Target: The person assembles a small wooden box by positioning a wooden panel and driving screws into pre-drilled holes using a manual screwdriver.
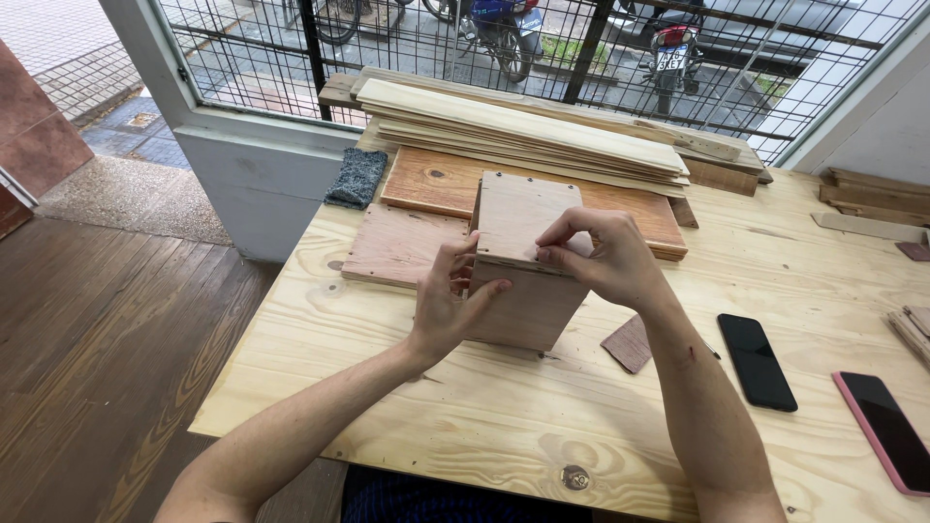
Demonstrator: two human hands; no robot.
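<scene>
A closed wooden box (518, 291) of reddish plywood stands on the pale wooden table (465, 416), with small nails along its far top edge. My left hand (448, 300) presses against the box's near left side, fingers and thumb on the front edge of the lid. My right hand (601, 257) rests on the lid's near right corner, fingertips pinched at the edge. Whether the fingers hold a small nail or pin is too small to tell.
Flat boards (407, 242) lie under and behind the box, with a stack of pale planks (523, 131) beyond. A grey cloth (356, 177) lies at the table's left edge. A small wood scrap (630, 344), a black phone (756, 360) and a pink-cased phone (886, 431) lie to the right.
</scene>
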